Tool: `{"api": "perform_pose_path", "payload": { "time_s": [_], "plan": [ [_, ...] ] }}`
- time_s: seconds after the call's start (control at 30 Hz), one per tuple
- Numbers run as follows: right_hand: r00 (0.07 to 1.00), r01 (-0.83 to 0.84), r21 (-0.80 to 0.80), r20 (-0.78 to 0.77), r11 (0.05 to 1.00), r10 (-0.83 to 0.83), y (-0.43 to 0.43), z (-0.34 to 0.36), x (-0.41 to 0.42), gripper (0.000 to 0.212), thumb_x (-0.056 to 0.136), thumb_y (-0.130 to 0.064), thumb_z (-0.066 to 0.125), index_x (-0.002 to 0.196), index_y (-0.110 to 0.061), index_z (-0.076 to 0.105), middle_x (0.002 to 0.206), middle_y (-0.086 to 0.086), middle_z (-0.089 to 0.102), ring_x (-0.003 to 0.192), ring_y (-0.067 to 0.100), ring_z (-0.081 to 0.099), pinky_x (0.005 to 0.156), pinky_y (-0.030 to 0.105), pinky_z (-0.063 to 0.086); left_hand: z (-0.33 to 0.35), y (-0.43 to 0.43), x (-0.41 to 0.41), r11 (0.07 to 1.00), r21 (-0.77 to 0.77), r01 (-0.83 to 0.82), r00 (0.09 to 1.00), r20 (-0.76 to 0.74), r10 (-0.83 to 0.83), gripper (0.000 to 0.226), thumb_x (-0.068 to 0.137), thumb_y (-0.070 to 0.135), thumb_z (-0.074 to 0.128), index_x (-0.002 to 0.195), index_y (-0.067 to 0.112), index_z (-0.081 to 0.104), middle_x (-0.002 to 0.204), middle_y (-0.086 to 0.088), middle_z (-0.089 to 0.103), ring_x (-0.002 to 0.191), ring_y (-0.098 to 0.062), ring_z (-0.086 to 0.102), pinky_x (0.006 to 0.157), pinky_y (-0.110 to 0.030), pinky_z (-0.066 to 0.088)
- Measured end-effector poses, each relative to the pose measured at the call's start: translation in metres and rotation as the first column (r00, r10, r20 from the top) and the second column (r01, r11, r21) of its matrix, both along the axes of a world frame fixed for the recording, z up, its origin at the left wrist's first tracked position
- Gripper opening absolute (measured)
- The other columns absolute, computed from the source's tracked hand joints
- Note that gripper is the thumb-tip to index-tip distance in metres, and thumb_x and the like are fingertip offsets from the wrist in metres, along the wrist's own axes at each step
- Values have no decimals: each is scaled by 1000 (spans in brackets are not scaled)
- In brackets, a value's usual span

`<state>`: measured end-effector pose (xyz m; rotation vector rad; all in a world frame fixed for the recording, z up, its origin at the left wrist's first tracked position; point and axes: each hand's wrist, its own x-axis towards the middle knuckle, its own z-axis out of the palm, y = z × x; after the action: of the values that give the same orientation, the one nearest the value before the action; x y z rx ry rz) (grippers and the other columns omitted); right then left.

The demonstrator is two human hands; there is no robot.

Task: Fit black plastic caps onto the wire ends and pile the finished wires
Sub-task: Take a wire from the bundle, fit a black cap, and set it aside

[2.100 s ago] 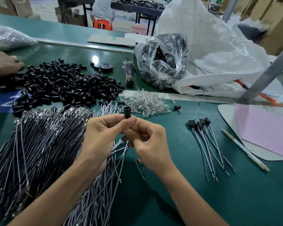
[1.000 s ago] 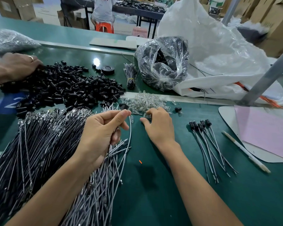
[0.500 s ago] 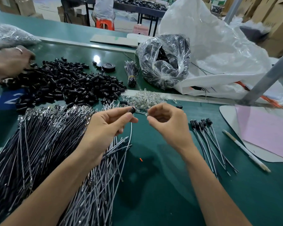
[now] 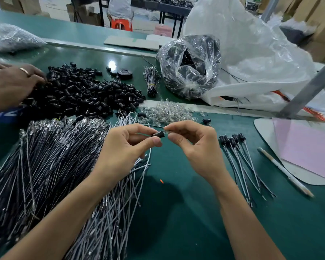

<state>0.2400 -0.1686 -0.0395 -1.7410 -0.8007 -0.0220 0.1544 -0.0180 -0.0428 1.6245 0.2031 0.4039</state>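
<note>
My left hand (image 4: 128, 147) pinches a black cap (image 4: 157, 134) on the end of a grey wire, which curves down beneath the hand. My right hand (image 4: 191, 145) pinches a small clear piece (image 4: 166, 130) against the cap's open end. A large heap of loose black and grey wires (image 4: 49, 162) lies to the left. Loose black caps (image 4: 83, 94) are piled behind it, with a heap of small clear parts (image 4: 165, 111) beside them. Several finished capped wires (image 4: 238, 156) lie in a small pile to the right.
Another person's hand (image 4: 11, 85) with a ring reaches into the caps at the far left. A clear bag of black parts (image 4: 189, 66) and a big white sack (image 4: 251, 59) stand behind. A pencil (image 4: 285, 173), a white board with pink paper (image 4: 308, 149) and a metal post (image 4: 311, 85) are at right.
My right hand reached to the clear parts, picked one up and came back to the cap held by my left hand. The other person's hand shifted in the cap pile.
</note>
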Motion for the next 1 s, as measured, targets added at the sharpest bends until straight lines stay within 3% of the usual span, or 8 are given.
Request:
{"api": "perform_pose_path", "payload": {
  "time_s": [0.13, 0.3, 0.47, 0.53, 0.63, 0.7, 0.83, 1.0],
  "plan": [
    [992, 46, -6, 121, 999, -44, -1, -1, -3, 20, 81, -2, 75, 90, -20, 74, 83, -3, 72, 76, 11, 66, 74, 21, 52, 0, -2, 0, 999, 32, -19, 1000, 8, 18, 10, 79, 10, 76, 83, 18, 71, 72, 1, 76, 44, 1, 50, 48, -11, 42],
    [918, 123, -51, 385, 991, -94, -2, -3, -7, 13, 81, 2, 75, 90, -7, 75, 81, -1, 68, 71, 5, 58, 73, 10, 43, -1, -1, -1, 996, 73, -47, 999, -9, 48, 13, 73, 15, 81, 83, 15, 72, 71, -3, 75, 46, -8, 54, 51, -17, 47],
    [890, 146, -39, 442, 988, -114, -1, -5, -9, 13, 82, 3, 74, 90, -6, 74, 82, 0, 68, 72, 4, 57, 74, 9, 42, -2, -1, -1, 996, 73, -45, 999, -6, 45, 14, 73, 12, 82, 82, 11, 71, 69, -5, 75, 49, -11, 61, 49, -15, 46],
    [927, 118, -18, 361, 993, -104, -1, -5, -9, 15, 82, 3, 73, 89, -10, 75, 82, -2, 69, 73, 7, 61, 73, 13, 45, -3, 0, -1, 997, 72, -39, 999, -6, 40, 14, 72, 12, 82, 82, 12, 71, 69, -5, 74, 51, -11, 64, 49, -12, 43],
    [999, 28, 31, 40, 999, -29, -2, -3, -6, 22, 83, 2, 71, 88, -18, 75, 79, -9, 71, 72, 6, 65, 71, 20, 50, -3, -1, -2, 997, 79, -26, 1000, -10, 27, 13, 73, 14, 81, 82, 15, 72, 69, -3, 75, 57, -12, 69, 50, -14, 45],
    [997, -18, 45, -74, 999, 21, -2, -3, -3, 23, 83, 4, 70, 87, -18, 76, 73, -6, 71, 66, 8, 62, 67, 21, 50, -3, -1, -2, 996, 88, -10, 1000, -8, 10, 13, 73, 13, 80, 83, 15, 73, 69, -3, 75, 59, -14, 71, 51, -21, 51],
    [990, -68, 55, -116, 996, 74, -2, -5, -2, 27, 84, 8, 68, 86, -17, 75, 69, 7, 71, 61, 13, 63, 62, 21, 51, -4, 1, -2, 996, 91, 23, 1000, 2, -23, 13, 74, 11, 79, 85, 15, 74, 70, -5, 75, 61, -19, 71, 57, -29, 55],
    [978, -89, 104, -182, 991, 107, -5, -6, 1, 21, 83, 8, 69, 83, -12, 70, 67, -2, 71, 62, 10, 67, 62, 19, 51, -4, -2, -2, 997, 41, 66, 998, 7, -67, 12, 76, 5, 77, 84, 14, 73, 70, -7, 75, 63, -21, 72, 53, -23, 55]
  ]
}}
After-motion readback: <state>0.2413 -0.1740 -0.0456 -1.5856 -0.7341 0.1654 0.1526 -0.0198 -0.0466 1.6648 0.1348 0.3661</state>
